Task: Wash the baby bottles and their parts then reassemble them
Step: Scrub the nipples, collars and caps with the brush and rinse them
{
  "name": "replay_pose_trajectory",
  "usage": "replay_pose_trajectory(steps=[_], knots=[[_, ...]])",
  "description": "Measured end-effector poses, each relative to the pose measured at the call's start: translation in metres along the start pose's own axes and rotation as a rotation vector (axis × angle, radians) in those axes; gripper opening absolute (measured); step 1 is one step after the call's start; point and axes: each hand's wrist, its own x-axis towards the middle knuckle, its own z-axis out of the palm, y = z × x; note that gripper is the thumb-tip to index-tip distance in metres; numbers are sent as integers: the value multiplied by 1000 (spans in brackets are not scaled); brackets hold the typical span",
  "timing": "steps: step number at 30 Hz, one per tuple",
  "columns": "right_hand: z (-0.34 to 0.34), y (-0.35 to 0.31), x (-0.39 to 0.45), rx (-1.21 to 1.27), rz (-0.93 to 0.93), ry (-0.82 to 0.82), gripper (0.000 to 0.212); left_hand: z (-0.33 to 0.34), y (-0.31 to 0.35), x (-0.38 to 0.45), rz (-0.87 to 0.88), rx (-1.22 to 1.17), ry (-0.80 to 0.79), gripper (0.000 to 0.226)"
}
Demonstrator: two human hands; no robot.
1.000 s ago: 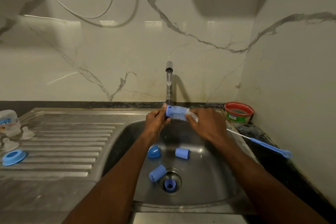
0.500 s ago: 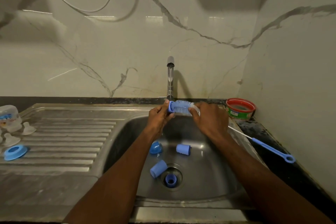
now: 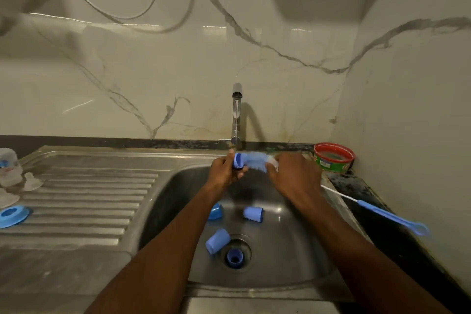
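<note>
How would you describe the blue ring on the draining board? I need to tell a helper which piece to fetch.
Start at the steel sink and look left across the ribbed draining board to its far left edge. The blue ring lies flat there, nearest the viewer. The pieces beside it are clear teats and a clear bottle; the ring alone is blue and open in the middle.

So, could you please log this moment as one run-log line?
step: scrubbing | left hand: holds blue cap | right hand: holds bottle brush | tap: running
</note>
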Motion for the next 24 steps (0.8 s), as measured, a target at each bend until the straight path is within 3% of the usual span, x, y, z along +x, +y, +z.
replay_pose_trajectory(steps=[2, 4, 6, 9, 12, 14, 16, 19, 24], knots=[[-3, 0, -2, 29, 7, 29, 28, -1, -5, 1, 6, 56, 73, 51], [-3, -7, -8, 77, -3, 13, 22, -1, -5, 3, -10, -33, 98, 38], [0, -19, -15, 46, -36, -50, 21, 1, -2, 3, -15, -170, 44, 22], [5, -33, -13, -31, -69, -104, 24, 7, 5, -3, -43, -373, -76, 21], [3, -35, 0, -71, 0, -74, 21, 9, 7, -11, -19, -361, -215, 29], [2, -29, 3, -86, 31, -22, 21, 11, 4, -9, 12, -302, -171, 32], [3, -21, 2, -78, 41, 17, 19, 7, 1, -2, 86, -89, 15, 30], [7, -9, -4, -79, -3, -41, 17, -14, -9, 10, 258, 450, 200, 30], [14, 5, -13, -78, -61, -143, 26, -25, -22, 16, 470, 854, 18, 42]])
